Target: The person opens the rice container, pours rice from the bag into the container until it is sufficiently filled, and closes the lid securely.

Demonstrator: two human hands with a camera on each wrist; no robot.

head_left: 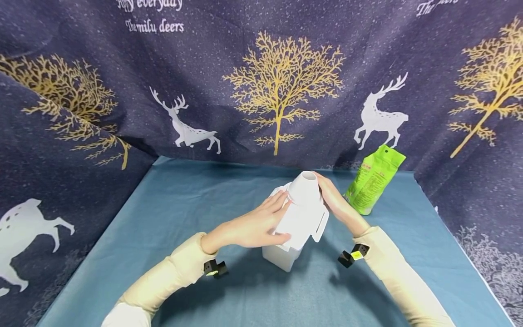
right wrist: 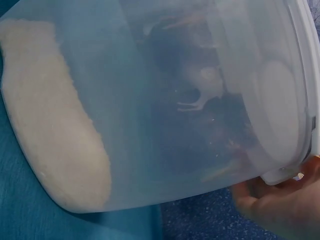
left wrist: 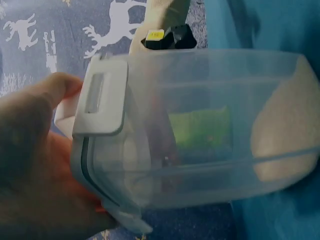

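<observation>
While tilted on the tabletop [head_left: 171, 213] between both hands, looks light, stiff and slick, this clear plastic container [head_left: 295, 227] with white grain pooled low, best taken at the lid edge where left hand [head_left: 253, 225] and right hand [head_left: 336, 200] fingers lie fairly straight against it.

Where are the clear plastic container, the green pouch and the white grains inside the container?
clear plastic container [head_left: 300, 218]: head view, on its white lid.
green pouch [head_left: 373, 179]: head view, middle of its front face.
white grains [right wrist: 55, 145]: right wrist view, middle of the heap against the container wall.
</observation>
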